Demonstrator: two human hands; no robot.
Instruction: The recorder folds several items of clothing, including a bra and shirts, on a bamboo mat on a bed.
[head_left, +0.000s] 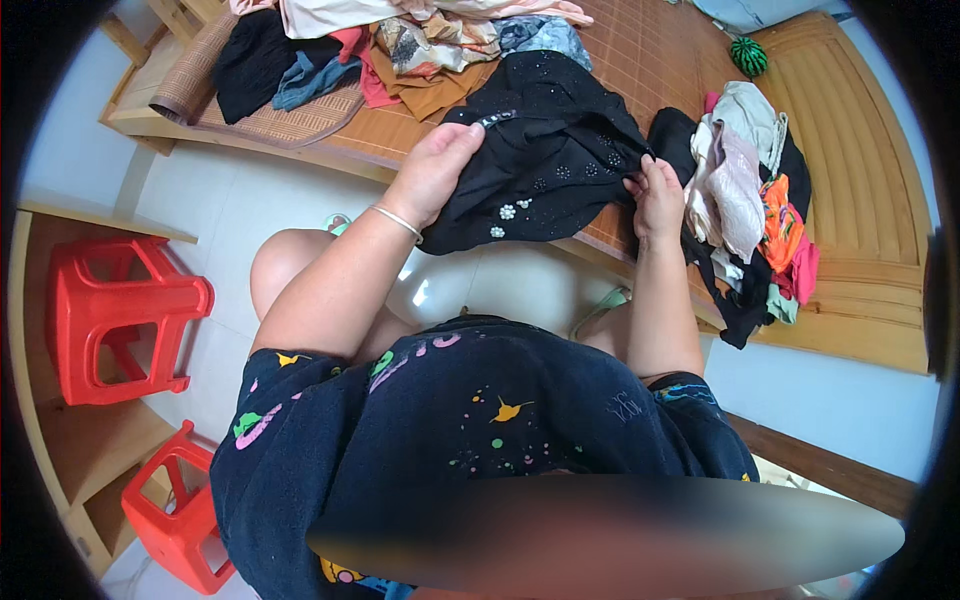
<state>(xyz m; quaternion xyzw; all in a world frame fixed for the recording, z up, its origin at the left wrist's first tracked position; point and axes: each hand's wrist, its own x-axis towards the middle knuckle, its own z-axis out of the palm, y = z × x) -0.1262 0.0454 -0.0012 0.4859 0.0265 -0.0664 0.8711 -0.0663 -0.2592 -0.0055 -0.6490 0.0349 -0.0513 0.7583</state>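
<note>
Between my two hands a black garment (555, 142) is stretched out, decorated with small sparkles, flower-shaped clusters and white bead flowers. My left hand (439, 169), with a bangle at the wrist, pinches its left side near a jewelled strip. The fingers of my right hand (658, 196) grip the opposite edge. The cloth hangs partly over the front edge of a wooden bed (352, 154). Just right of my right hand lies a heap of clothes (739, 180) in white, pale pink, orange and black. Beyond the black garment is another mixed clothing pile (427, 45).
A woven mat (622, 30) covers the bed, and a rolled mat (184, 82) lies at its left end. A green striped ball (748, 56) rests by the wooden headboard (855, 150). Two red plastic stools (82, 330) stand at left, beside a wooden cabinet (105, 457).
</note>
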